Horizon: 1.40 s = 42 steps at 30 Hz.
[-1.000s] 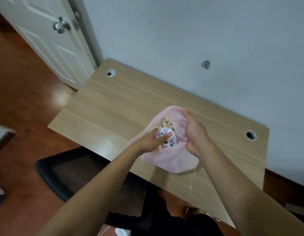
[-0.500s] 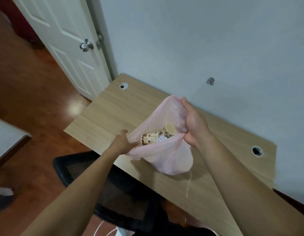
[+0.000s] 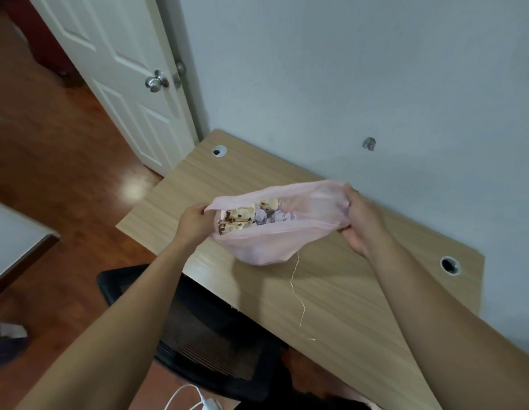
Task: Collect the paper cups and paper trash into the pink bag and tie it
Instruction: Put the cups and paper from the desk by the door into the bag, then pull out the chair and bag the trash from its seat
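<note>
Left hand (image 3: 195, 221) pinching one end of the pink bag (image 3: 266, 247) at its mouth, right hand (image 3: 359, 223) gripping the other, it hangs low over the desk (image 3: 346, 291), maybe touching, and the paper cups (image 3: 238, 218) crowding the left lip could spill if that side dips.

The bag (image 3: 266, 247) hangs over the middle of the tabletop (image 3: 375, 306), its mouth stretched sideways between the left grip (image 3: 195, 223) at its left end and the right grip (image 3: 360, 223) at its right end. Inside the bag, the paper cups (image 3: 236, 220) lie to the left, with the crumpled paper (image 3: 275, 216) just right of them. A string (image 3: 297, 291) trails from beneath the bag toward the near edge. One cable hole (image 3: 219, 150) sits at the far left corner, another (image 3: 449, 265) far right. A chair (image 3: 198, 329) stands before the tabletop; a door (image 3: 124, 84) stands behind it, to the left.
</note>
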Tool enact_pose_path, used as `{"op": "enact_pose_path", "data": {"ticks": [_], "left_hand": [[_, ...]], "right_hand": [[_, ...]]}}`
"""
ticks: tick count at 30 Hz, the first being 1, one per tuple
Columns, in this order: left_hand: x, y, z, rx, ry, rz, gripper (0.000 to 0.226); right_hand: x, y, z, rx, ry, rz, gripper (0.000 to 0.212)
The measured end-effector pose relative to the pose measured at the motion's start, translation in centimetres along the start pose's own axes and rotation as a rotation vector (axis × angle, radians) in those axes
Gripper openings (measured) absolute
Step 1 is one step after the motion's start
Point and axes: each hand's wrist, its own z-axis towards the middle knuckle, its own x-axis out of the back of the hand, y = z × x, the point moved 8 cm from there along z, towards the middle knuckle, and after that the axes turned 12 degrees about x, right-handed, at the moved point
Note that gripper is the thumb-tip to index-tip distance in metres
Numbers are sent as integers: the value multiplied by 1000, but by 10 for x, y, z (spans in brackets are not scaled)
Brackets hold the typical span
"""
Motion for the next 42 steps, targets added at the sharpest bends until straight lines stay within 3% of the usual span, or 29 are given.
{"op": "enact_pose_path", "data": {"ticks": [7, 14, 19, 24, 30, 32, 35, 38, 42], "left_hand": [[2, -9, -7, 14, -54, -66, 38], [9, -29, -48, 33, -146, -82, 91], [35, -60, -99, -3, -121, -25, 82], [62, -94, -145, -119, -111, 246, 41], [72, -129, -194, -255, -148, 615, 43], [62, -140, -203, -357, -175, 873, 44], [47, -159, -204, -436, -207, 1145, 45], [43, -163, -191, -418, -158, 1249, 53], [50, -164, -169, -401, -133, 1347, 57]], "right_hand": [[27, 30, -22, -25, 65, -94, 23], [56, 48, -45, -5, 55, -181, 33], [65, 84, -79, -45, -26, -177, 38], [46, 116, -134, -65, -171, -196, 31], [11, 168, -216, -57, -339, -323, 24], [-6, 176, -237, -11, -413, -450, 24], [-35, 179, -263, 95, -559, -645, 36], [-59, 194, -290, 77, -695, -792, 68], [-76, 207, -312, 69, -725, -1066, 87]]}}
